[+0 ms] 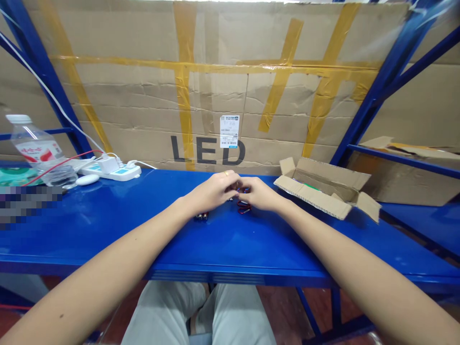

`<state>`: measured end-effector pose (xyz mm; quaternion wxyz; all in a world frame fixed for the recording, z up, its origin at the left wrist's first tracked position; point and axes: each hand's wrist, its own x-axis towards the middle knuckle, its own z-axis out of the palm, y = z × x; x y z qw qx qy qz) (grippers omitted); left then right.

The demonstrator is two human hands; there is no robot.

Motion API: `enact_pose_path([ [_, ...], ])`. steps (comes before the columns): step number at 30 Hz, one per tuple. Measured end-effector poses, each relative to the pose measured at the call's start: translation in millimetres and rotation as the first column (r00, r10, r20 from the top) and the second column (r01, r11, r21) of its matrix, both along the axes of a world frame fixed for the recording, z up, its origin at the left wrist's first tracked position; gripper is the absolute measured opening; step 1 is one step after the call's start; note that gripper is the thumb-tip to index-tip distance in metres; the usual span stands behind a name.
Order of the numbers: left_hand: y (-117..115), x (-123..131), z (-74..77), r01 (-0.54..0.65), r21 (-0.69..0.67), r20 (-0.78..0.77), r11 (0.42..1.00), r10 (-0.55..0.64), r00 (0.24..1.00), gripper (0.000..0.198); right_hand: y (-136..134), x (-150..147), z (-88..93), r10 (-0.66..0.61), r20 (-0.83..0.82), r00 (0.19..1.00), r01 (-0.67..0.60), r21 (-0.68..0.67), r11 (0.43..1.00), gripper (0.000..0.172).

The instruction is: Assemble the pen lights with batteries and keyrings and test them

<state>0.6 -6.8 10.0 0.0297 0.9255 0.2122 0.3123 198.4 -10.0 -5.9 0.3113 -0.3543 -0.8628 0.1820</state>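
Head view: the person sits at the near edge of a blue table (172, 244), both forearms reaching toward the middle; the hands meet there, left of an open cardboard box (312, 191).
Left hand (217, 189): fingers curled, thumb close to the fingertips, which come up against the right hand's; whether they are clamped on anything, one cannot tell.
Right hand (260, 194): thumb and forefinger bent toward each other, something small and dark showing between them; whether it is pinched or merely lies behind, one cannot tell.
Red looped pieces (244, 207): just on the near side of the right hand's fingers, around the middle of the table; resting or hanging, it is hard to say (the fingers hide the upper part).
Dark cylinders (201, 216): lying together on the table, just beside the left wrist, on its near side.
Risk at the fingertips: a small part could slip out, probably from a loose or uneven pinch; the smooth tabletop might let it roll.
Risk by the left wrist: a sideways sweep of the forearm could knock the cylinders toward the near edge; the loops might also tangle if lifted together.
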Motion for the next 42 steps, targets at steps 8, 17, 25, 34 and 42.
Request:
enact_pose_path([
  [8,-3,-3,3.0,-0.045,0.046,-0.054,0.998,0.047,0.997,0.018,4,3,-2.2,-0.030,-0.097,0.995,0.015,-0.153,0.988,0.022],
  [17,12,-29,15.5,-0.229,0.067,-0.270,0.971,0.239,0.933,0.019,2,1,0.8,-0.119,-0.045,0.992,0.115,-0.077,0.990,0.017],
  [25,11,-27,7.9,-0.322,0.016,-0.473,0.947,0.291,0.832,0.016,0,0,1.1,-0.134,-0.003,0.991,0.134,-0.037,0.990,0.013],
  [34,11,-26,5.6,-0.302,-0.006,-0.501,0.953,0.259,0.826,0.021,0,-1,-0.3,-0.124,0.025,0.992,0.124,-0.006,0.992,0.010],
  [42,10,-18,8.2,-0.118,0.012,-0.036,0.993,0.118,0.992,0.019,0,0,-1.2,-0.123,0.083,0.989,0.118,0.068,0.991,0.009],
])
